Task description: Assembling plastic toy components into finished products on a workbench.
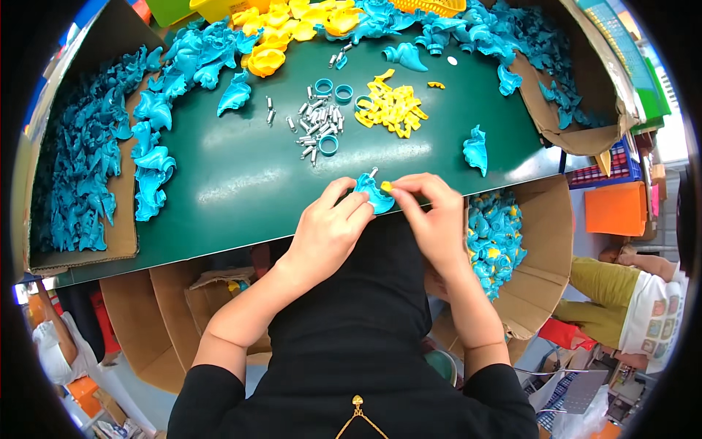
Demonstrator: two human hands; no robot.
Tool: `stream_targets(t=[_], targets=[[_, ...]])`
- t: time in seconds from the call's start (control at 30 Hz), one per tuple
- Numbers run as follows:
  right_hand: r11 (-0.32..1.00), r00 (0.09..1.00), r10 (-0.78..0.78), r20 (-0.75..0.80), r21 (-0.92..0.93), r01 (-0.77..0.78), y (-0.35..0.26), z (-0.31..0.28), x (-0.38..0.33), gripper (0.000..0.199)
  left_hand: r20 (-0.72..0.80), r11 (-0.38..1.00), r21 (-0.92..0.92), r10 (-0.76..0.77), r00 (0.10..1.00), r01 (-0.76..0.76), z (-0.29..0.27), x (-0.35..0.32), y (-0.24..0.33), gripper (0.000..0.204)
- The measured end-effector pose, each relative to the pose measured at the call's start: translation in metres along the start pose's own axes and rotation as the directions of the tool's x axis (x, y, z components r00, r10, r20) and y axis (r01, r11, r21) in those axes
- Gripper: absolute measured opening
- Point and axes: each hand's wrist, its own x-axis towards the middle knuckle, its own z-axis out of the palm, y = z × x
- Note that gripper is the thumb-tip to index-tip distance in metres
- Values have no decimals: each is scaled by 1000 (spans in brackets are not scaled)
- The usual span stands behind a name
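At the table's front edge my left hand (333, 219) is closed on a turquoise plastic shell piece (374, 194), hollow side up. A small silver metal cylinder (374, 172) sticks out at the shell's far rim. My right hand (431, 212) pinches a small yellow plastic piece (387, 186) between thumb and fingertip, right beside the shell; whether the two touch I cannot tell. Beyond my hands lie a heap of silver cylinders (319, 121), several turquoise rings (328, 145) and a pile of small yellow pieces (395, 106).
Turquoise shells (153, 172) and yellow shells (267, 55) line the back of the green table (219, 197). Cardboard boxes of shells stand left (121, 219) and right (537, 110). Below the edge, a carton (548, 249) holds turquoise-and-yellow pieces. Other people (629, 307) are at both sides.
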Motion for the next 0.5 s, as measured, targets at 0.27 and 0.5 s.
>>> stream_targets(t=[0.27, 0.5], targets=[[957, 992, -116, -50, -273, 98, -1, 21, -8, 10, -23, 1000, -18, 25, 999, -26, 2, 2, -4, 22], [901, 982, -102, 157, -404, 158, -6, -1, -16, 23, 80, 987, 22, 158, 984, -161, -10, 7, -18, 18]])
